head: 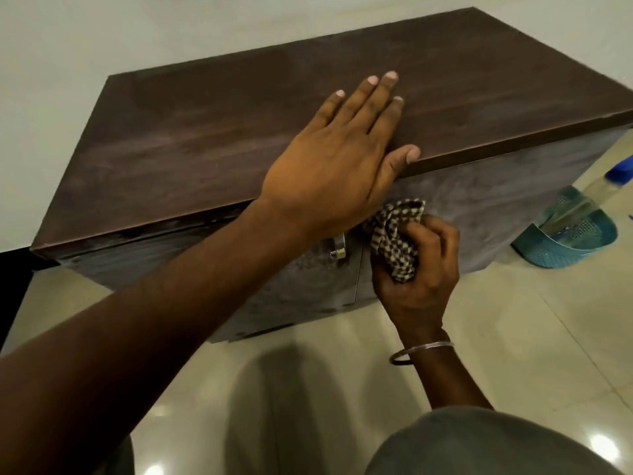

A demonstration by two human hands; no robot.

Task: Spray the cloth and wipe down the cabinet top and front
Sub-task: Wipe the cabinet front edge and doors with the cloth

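A low dark-brown wooden cabinet (212, 132) stands against a pale wall. My left hand (335, 156) lies flat on its top near the front edge, fingers spread, thumb over the edge. Below it, my right hand (418, 269) is shut on a bunched brown-and-cream checked cloth (394, 234) and presses it against the grey cabinet front (513, 197). A metal door handle (339, 248) shows just left of the cloth, partly hidden by my left wrist.
A clear spray bottle with a blue cap (606, 180) stands in a teal plastic basket (568, 248) on the glossy tiled floor (513, 337) to the cabinet's right. My knee in grey fabric (479, 443) is at the bottom right.
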